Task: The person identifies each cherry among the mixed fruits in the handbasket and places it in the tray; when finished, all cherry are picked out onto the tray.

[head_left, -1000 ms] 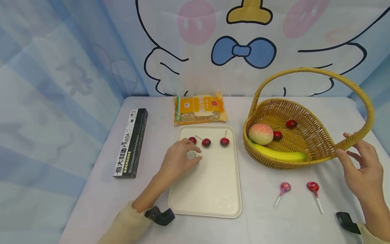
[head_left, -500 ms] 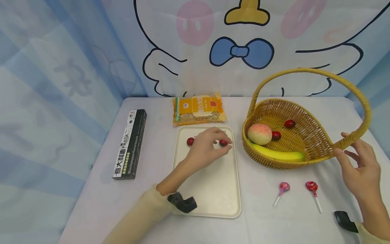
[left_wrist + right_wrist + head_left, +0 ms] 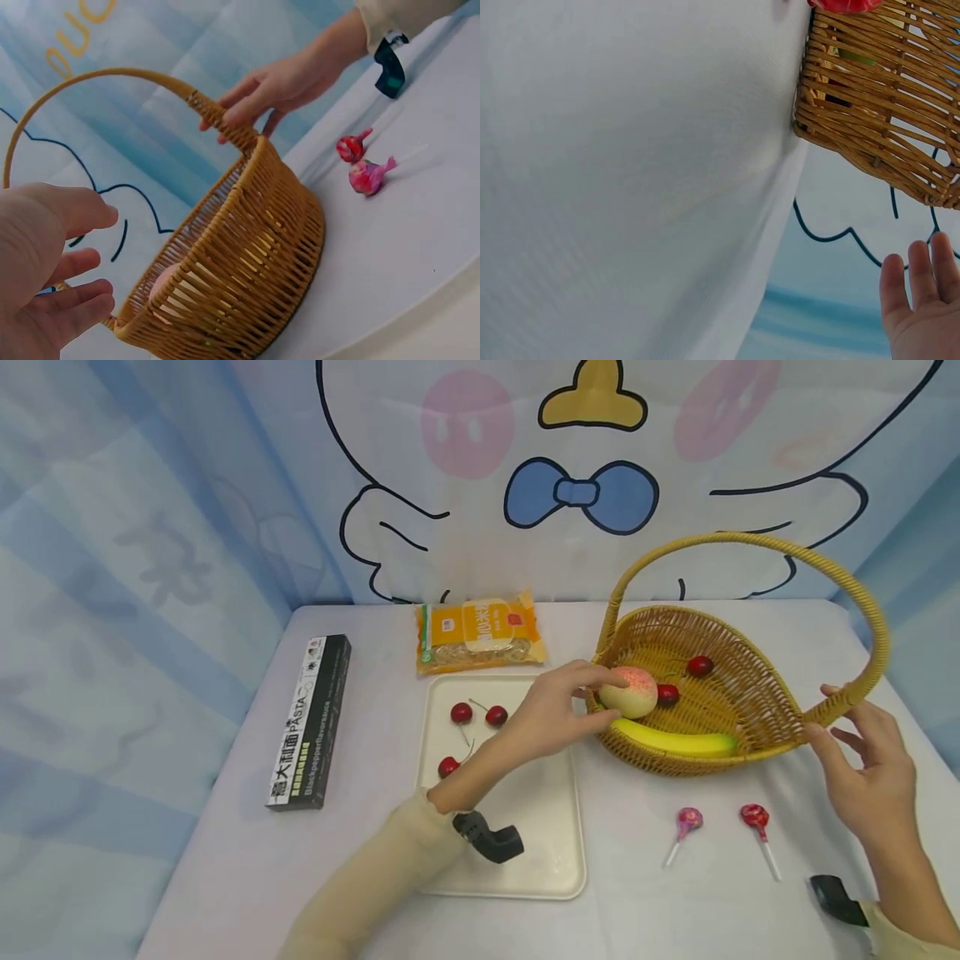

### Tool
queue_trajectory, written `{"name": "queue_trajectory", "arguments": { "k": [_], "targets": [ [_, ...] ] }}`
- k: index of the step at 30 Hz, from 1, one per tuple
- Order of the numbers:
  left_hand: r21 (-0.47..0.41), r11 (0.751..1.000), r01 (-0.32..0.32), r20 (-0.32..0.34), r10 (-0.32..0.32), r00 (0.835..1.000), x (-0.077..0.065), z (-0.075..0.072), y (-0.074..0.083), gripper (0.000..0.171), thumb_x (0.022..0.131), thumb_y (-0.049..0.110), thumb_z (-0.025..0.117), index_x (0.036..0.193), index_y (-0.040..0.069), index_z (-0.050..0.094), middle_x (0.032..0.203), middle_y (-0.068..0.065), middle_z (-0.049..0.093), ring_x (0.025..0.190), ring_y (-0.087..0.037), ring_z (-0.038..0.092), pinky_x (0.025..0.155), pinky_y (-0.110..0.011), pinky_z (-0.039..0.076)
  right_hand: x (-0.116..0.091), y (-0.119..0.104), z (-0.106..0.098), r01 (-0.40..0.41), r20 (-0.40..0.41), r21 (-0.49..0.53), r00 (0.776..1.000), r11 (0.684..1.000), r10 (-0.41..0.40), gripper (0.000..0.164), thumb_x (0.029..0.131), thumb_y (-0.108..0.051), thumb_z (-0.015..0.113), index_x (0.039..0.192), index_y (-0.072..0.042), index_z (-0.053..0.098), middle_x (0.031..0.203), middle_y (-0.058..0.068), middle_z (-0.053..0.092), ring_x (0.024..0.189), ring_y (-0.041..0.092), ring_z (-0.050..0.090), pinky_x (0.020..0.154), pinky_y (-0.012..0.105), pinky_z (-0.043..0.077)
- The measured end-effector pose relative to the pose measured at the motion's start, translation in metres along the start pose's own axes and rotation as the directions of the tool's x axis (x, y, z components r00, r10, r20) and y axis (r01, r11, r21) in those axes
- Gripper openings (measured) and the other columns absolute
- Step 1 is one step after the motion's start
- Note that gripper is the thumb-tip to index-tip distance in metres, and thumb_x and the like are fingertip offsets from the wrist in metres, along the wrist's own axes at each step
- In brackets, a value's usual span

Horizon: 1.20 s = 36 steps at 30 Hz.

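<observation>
My left hand (image 3: 551, 710) reaches over the left end of the wicker basket (image 3: 720, 685), fingertips beside the peach (image 3: 636, 695). In the left wrist view, the thumb and fingers of the left hand (image 3: 52, 270) stand apart with nothing between them. My right hand (image 3: 873, 768) holds the basket's handle (image 3: 846, 706) at its right base. In the basket lie the peach, a banana (image 3: 678, 741) and two cherries (image 3: 700, 666). More cherries (image 3: 461, 713) lie on the cream tray (image 3: 517, 860), partly hidden behind the left hand and forearm.
Two lollipops (image 3: 757, 822) lie in front of the basket. Behind the tray is an orange food packet (image 3: 482, 635). A black and white pasta box (image 3: 309, 722) lies to the left. A patterned curtain (image 3: 420, 543) hangs behind the table.
My left hand has moved rightward from over the tray's cherries to the basket's left end. A cherry now shows lower on the tray. The right hand stays at the handle.
</observation>
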<state>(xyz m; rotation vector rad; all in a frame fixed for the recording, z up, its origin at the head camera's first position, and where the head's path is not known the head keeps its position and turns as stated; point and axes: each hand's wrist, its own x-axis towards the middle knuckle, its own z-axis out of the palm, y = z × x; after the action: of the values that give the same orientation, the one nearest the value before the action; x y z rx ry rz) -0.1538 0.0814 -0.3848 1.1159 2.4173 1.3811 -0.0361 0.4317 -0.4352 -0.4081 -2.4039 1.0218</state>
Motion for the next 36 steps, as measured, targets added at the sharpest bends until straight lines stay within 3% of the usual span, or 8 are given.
{"name": "queue_trajectory", "arguments": {
  "k": [4,11,16,21,26,36],
  "targets": [
    [0.008,1.000,0.001,0.021,-0.001,1.000,0.011,0.008,0.002,0.044,0.098,0.018,0.077,0.141,0.015,0.068,0.135,-0.007,0.070,0.114,-0.025,0.067,0.098,-0.030,0.060,0.001,-0.001,0.000,0.003,0.006,0.007,1.000,1.000,-0.003,0.052,0.107,-0.016,0.064,0.157,-0.028,0.054,0.149,-0.031,0.048,0.146,-0.007,0.038,0.110,0.000,0.034],
    [0.047,0.999,-0.009,0.019,0.008,1.000,0.035,0.023,0.005,0.044,0.098,0.022,0.078,0.141,0.016,0.068,0.142,-0.002,0.068,0.131,-0.018,0.064,0.107,-0.017,0.051,0.003,-0.002,-0.001,-0.012,0.036,0.006,0.999,1.000,0.012,0.053,0.108,-0.020,0.064,0.158,-0.033,0.052,0.152,-0.027,0.048,0.148,-0.005,0.037,0.107,-0.003,0.033],
    [0.067,0.998,0.003,0.032,-0.006,0.999,0.052,0.036,0.012,0.045,0.098,0.024,0.078,0.142,0.017,0.068,0.145,-0.002,0.067,0.126,-0.018,0.064,0.099,-0.015,0.048,0.004,-0.002,-0.002,-0.011,0.053,0.024,0.999,1.000,0.009,0.053,0.107,-0.020,0.064,0.157,-0.033,0.052,0.150,-0.030,0.047,0.147,-0.006,0.037,0.102,-0.006,0.033],
    [0.112,0.994,-0.003,0.070,-0.005,0.998,0.067,0.048,0.021,0.045,0.100,0.026,0.076,0.144,0.021,0.066,0.146,0.002,0.066,0.127,-0.013,0.061,0.097,-0.008,0.044,0.004,-0.002,-0.002,-0.023,0.060,0.012,0.998,1.000,0.022,0.053,0.108,-0.022,0.063,0.158,-0.034,0.051,0.155,-0.023,0.048,0.149,-0.005,0.037,0.102,-0.006,0.033],
    [0.071,0.997,-0.018,0.066,0.014,0.998,0.083,0.058,0.026,0.041,0.102,0.025,0.074,0.142,0.018,0.066,0.143,0.004,0.067,0.129,-0.010,0.059,0.098,-0.006,0.041,0.003,-0.002,-0.003,-0.029,0.062,-0.004,0.998,1.000,0.029,0.053,0.108,-0.024,0.062,0.159,-0.035,0.050,0.160,-0.018,0.047,0.151,-0.004,0.036,0.103,-0.006,0.033],
    [0.013,0.993,0.116,0.062,-0.116,0.991,0.120,0.082,0.030,0.033,0.102,0.024,0.073,0.135,0.021,0.070,0.138,0.005,0.068,0.115,-0.004,0.063,0.084,-0.005,0.043,0.001,0.000,-0.007,-0.023,0.049,0.001,0.999,1.000,0.023,0.054,0.108,-0.022,0.063,0.158,-0.034,0.051,0.158,-0.018,0.048,0.149,-0.005,0.038,0.101,-0.006,0.034]
  ]
}}
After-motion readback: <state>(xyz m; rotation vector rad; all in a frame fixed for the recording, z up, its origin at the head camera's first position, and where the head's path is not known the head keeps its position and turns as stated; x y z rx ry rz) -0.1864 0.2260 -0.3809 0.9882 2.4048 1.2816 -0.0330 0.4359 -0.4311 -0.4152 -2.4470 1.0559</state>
